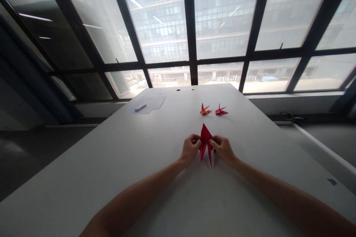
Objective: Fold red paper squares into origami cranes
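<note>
The left hand (190, 150) and the right hand (221, 150) pinch a pointed red origami figure (205, 142) from either side, its long axis upright, one tip up, two tips down.

The left hand (190, 150) and right hand (222, 150) pinch a folded red origami piece (205, 142) from opposite sides above the white worktop (111, 170). An orange origami crane (205, 109) and a red origami crane (221, 110) stand near each other beyond it. Printed sheets (146, 103) and a white pen (140, 107) lie farther left.
</note>
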`<state>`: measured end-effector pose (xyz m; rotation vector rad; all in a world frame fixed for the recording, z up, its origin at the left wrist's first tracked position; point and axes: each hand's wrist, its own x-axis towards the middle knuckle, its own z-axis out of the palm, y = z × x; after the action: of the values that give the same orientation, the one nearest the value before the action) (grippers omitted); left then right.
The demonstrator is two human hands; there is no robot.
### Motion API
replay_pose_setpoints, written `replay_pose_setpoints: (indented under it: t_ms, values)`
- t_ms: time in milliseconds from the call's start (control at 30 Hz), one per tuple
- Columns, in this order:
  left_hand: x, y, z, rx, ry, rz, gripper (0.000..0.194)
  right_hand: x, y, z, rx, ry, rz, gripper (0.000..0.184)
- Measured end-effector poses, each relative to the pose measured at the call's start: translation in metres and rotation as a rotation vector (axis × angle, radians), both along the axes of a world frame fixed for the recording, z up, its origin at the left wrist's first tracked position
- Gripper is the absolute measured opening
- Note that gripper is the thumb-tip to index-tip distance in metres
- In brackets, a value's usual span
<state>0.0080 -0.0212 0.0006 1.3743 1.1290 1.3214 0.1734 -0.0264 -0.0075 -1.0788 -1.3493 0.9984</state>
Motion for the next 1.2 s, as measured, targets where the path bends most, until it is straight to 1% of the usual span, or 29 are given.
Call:
replay_pose_setpoints:
  t_ms: [67, 133, 233, 333, 367, 433, 500, 600, 733, 833, 933, 1000, 1100, 1200]
  values:
    - [0.000, 0.001, 0.000, 0.000, -0.016, 0.011, 0.009, 0.000, 0.000, 0.000, -0.007, -0.010, -0.022, 0.027]
    - [0.000, 0.001, 0.000, -0.028, -0.049, -0.004, 0.010, 0.000, 0.002, -0.001, 0.010, -0.002, -0.036, 0.026]
    - [0.000, 0.001, -0.002, -0.056, -0.101, -0.050, 0.014, 0.000, 0.004, -0.002, 0.036, 0.052, -0.041, 0.031]
    - [0.001, 0.000, -0.001, 0.019, -0.117, -0.102, 0.016, 0.002, 0.004, -0.003, 0.057, 0.101, -0.065, 0.042]
    - [0.001, 0.000, -0.001, 0.051, -0.102, -0.113, 0.017, 0.002, 0.004, -0.003, 0.072, 0.103, -0.071, 0.044]
    - [0.001, -0.001, 0.000, 0.088, -0.063, -0.116, 0.020, 0.002, 0.003, -0.002, 0.099, 0.090, -0.053, 0.040]
    - [0.001, 0.000, 0.001, 0.082, -0.040, -0.095, 0.025, 0.002, 0.002, -0.001, 0.107, 0.078, -0.008, 0.033]
    - [0.001, 0.000, 0.000, 0.026, -0.072, -0.075, 0.032, 0.000, 0.000, -0.002, 0.118, 0.075, 0.049, 0.026]
    - [0.001, 0.000, 0.001, -0.034, -0.133, -0.088, 0.039, -0.001, 0.001, -0.005, 0.170, 0.058, 0.060, 0.023]
    - [0.000, 0.000, 0.001, -0.023, -0.121, -0.082, 0.038, 0.001, 0.004, -0.007, 0.184, 0.026, 0.020, 0.023]
    - [-0.001, 0.001, -0.001, -0.005, -0.123, -0.087, 0.036, 0.004, 0.008, -0.007, 0.169, -0.028, -0.076, 0.021]
    - [-0.001, 0.003, -0.003, 0.015, -0.116, -0.083, 0.034, 0.007, 0.011, -0.007, 0.155, -0.089, -0.149, 0.023]
    - [-0.001, 0.005, -0.005, 0.070, -0.079, -0.080, 0.025, 0.011, 0.014, -0.008, 0.178, -0.170, -0.238, 0.027]
    - [-0.001, 0.005, -0.004, 0.116, 0.031, -0.056, 0.014, 0.011, 0.013, -0.007, 0.195, -0.154, -0.242, 0.028]
